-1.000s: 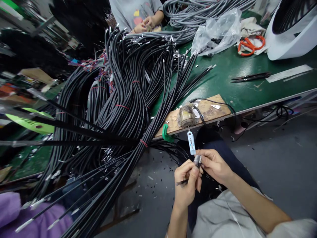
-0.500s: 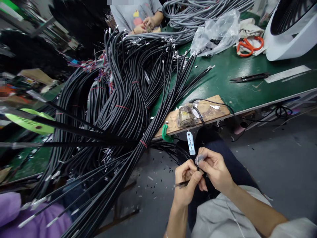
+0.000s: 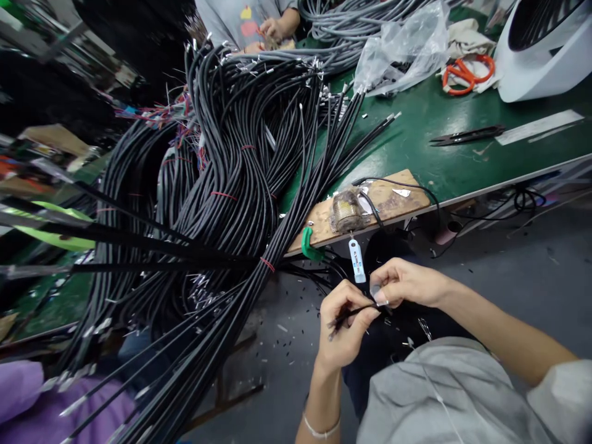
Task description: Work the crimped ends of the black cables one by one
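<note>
Fingertips of the right hand are pinched together at the pale end of a black cable; the left hand clamps its length; the right wrist has swung outward, leaving that end more visible, below the light-blue tag.

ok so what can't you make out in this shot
All head view:
- Silvery piece in the right hand: tiny, partly behind fingers.
- Black cable in the left hand: partly covered by fingers.
- Print on the pale blue tag: too small.
- White housing: cut off by the top edge.
</note>
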Motion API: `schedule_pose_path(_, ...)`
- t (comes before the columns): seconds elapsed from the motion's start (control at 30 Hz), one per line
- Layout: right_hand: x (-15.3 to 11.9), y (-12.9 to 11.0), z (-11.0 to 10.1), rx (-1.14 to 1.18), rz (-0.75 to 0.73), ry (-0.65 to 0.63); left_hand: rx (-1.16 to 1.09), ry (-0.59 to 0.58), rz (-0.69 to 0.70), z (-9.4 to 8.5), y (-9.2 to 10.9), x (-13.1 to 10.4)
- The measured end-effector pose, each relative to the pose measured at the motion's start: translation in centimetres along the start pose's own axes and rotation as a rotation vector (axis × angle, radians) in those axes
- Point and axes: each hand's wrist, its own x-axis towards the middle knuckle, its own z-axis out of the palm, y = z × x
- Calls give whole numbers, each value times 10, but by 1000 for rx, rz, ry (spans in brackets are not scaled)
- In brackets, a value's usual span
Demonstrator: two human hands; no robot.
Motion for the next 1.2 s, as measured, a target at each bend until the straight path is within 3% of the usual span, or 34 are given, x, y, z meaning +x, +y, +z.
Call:
schedule_pose_path(0.17, 15, -23, -7, -69, -153, 293, -13, 95, 26, -1, -2, -4)
schedule_pose_path(0.23, 24, -25, -3, -77, -242, 328, -73, 130, 65, -3, -5, -5)
schedule_pose_path(0.4, 39, -15, 15, 149, -350, 238, -216, 212, 58, -3, -16, -1)
schedule_pose_path(0.57, 42, -3, 20, 391, -388, 195, -272, 155, -29, 3, -21, 5)
schedule_pose_path(0.73, 44, 6, 15, 511, -326, 83, -299, 120, -96, 4, -17, 6)
schedule_pose_path(0.87, 41, 23, -1, 556, -308, 149, -350, 79, -88, 1, -17, 2)
schedule_pose_path(0.97, 33, 35, -12, 472, -327, 235, -406, 48, -80, -2, -21, -4)
schedule_pose_path(1.07, 19, 38, -15, 202, -364, 353, -415, 15, -95, -4, -23, -8)
schedule_pose_path(1.2, 3, 28, -1, -285, -452, 467, -257, -12, -336, 2, -20, -3)
